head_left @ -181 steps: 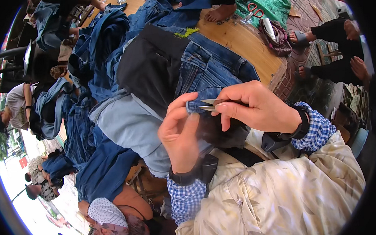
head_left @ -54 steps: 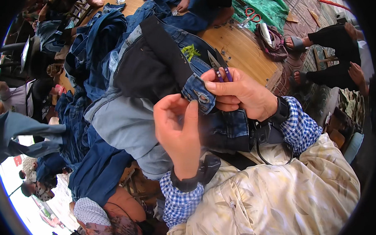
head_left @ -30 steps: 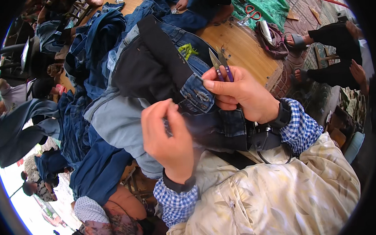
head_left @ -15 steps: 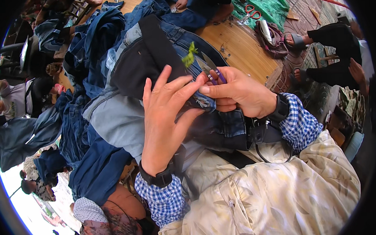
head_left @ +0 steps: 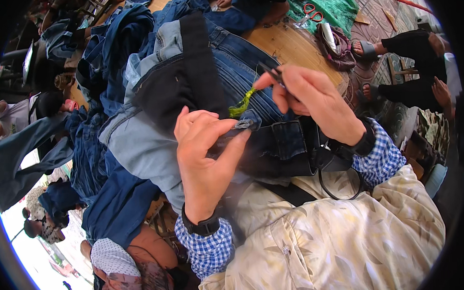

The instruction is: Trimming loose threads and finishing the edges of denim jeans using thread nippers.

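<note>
My left hand (head_left: 207, 156) is closed in a pinch on a small denim tab with a frayed slit (head_left: 246, 123), held over the jeans (head_left: 240, 78). My right hand (head_left: 320, 103), higher and to the right, is closed on small dark thread snips (head_left: 270, 73), their handles mostly hidden by the fingers. A bright yellow-green bundle of thin strands (head_left: 241, 104) hangs between my right fingertips and the tab; whether the fingers hold it I cannot tell. Black lining (head_left: 159, 96) and a pale denim piece (head_left: 135, 143) lie beside and under my left hand.
Denim piles (head_left: 106, 67) cover much of the wooden table (head_left: 311, 60). Red-handled scissors (head_left: 311, 13) lie by green sheeting (head_left: 334, 6). A purple bag (head_left: 337, 52) sits at the table's right. Co-workers' legs (head_left: 402, 52) are at right; other people (head_left: 43, 223) are at left.
The denim tab has passed from my right fingers into my left hand's pinch. My right hand has moved up and right with the snips, and the yellow-green strands now stretch between the hands.
</note>
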The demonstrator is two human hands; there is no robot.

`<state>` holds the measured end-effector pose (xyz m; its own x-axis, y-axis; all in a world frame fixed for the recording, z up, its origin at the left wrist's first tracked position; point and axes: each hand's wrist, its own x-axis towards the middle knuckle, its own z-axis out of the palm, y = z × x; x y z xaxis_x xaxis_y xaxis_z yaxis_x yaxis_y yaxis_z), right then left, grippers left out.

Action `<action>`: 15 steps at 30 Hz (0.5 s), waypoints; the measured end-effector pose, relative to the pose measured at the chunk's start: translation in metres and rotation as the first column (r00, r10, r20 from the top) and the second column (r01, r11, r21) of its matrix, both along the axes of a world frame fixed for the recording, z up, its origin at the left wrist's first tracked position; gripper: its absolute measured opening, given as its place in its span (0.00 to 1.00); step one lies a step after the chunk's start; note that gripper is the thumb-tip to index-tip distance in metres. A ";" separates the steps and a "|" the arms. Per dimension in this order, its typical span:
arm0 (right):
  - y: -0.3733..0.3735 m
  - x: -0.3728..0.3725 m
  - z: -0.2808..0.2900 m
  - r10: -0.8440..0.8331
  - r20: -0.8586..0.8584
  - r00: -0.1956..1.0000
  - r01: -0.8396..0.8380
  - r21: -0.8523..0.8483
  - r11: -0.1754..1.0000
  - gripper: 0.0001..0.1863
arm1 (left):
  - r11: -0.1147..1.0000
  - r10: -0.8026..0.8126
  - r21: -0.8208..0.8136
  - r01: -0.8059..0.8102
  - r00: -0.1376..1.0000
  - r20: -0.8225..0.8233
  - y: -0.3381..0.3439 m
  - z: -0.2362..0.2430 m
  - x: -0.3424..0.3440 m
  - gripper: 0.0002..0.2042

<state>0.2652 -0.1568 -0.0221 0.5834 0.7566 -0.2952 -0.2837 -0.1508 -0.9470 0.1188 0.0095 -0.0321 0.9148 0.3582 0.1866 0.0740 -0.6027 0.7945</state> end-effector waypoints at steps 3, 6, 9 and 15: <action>0.000 -0.005 -0.002 0.134 0.407 0.903 -0.129 -0.041 0.991 0.12 | 0.999 0.004 -0.045 -0.005 1.000 -0.010 -0.003 -0.002 0.000 0.09; 0.012 -0.008 0.002 0.175 0.515 0.839 -0.178 -0.045 0.983 0.10 | 0.998 0.005 -0.060 -0.006 1.000 -0.010 -0.006 -0.002 0.002 0.08; 0.018 -0.007 -0.010 0.156 0.470 0.869 -0.174 -0.006 0.985 0.08 | 0.999 0.015 -0.049 -0.016 1.000 -0.021 -0.008 -0.005 0.003 0.08; 0.029 -0.008 -0.010 0.073 0.412 0.908 -0.094 0.031 0.995 0.06 | 0.994 -0.002 -0.108 -0.007 0.997 -0.082 -0.006 -0.010 0.007 0.08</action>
